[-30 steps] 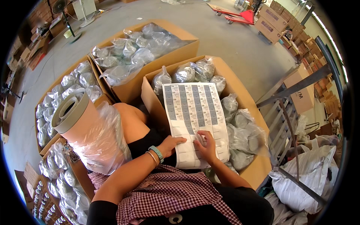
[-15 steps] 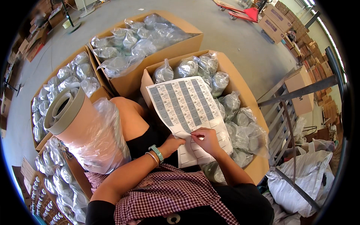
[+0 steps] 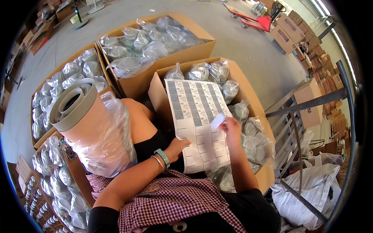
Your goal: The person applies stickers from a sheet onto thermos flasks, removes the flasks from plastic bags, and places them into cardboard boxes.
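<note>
A white sheet of stickers (image 3: 198, 120) with grey and white printed columns lies slanted in front of me, over a carton of plastic-wrapped items. My left hand (image 3: 178, 148) pinches its left edge. Above the sheet's right side, my right hand (image 3: 232, 128) grips a small peeled sticker (image 3: 218, 121) between the fingertips. The sticker is blurred and its face cannot be read. The sheet's lower part is bare backing. Against my left arm and leg leans a large pink tumbler (image 3: 91, 128) with a grey ringed top, partly wrapped in clear plastic.
Open cartons of plastic-wrapped items stand ahead (image 3: 202, 50), to the left (image 3: 39, 93) and under the sheet (image 3: 248, 83). On the right are a metal rack (image 3: 322, 101) and a white sack (image 3: 303, 190). A red pallet truck (image 3: 262, 23) and stacked boxes stand farther back.
My right hand has moved right and up from beside the left hand, taking a sticker off the sheet. More bare backing shows. The left hand still holds the edge.
</note>
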